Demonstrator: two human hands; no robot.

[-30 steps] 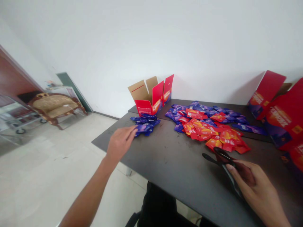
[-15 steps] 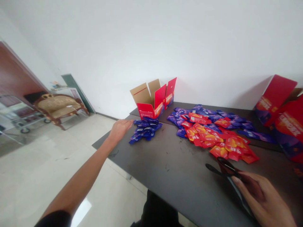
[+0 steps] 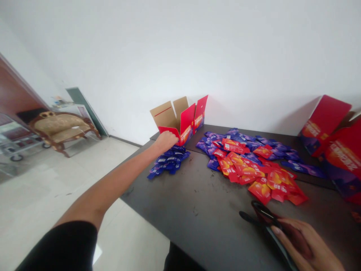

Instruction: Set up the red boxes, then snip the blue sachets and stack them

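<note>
My left hand [image 3: 167,140] reaches forward to the front of an open cardboard box [image 3: 186,133]. Its fingers are curled closed, and whatever they hold or touch is hidden. Just below it lies a pile of blue packets [image 3: 166,165]. At the lower right, my right hand [image 3: 307,244] is closed around a dark tool [image 3: 265,216] with two black, rounded ends and a flat greyish edge; its kind is not clear. Red packets [image 3: 265,184] lie beyond that hand, and purple-blue packets [image 3: 217,141] spread behind them.
Two more red boxes, one with a raised flap [image 3: 324,124] and one close by [image 3: 345,162], stand at the right. The dark table [image 3: 180,210] meets a white wall. Off to the left are a carved wooden sofa [image 3: 63,128] and a metal trolley [image 3: 19,139].
My left hand has moved forward and right, from beside the blue packets to the box's front, and its fingers have curled. The right hand still holds the dark tool. The view has shifted slightly.
</note>
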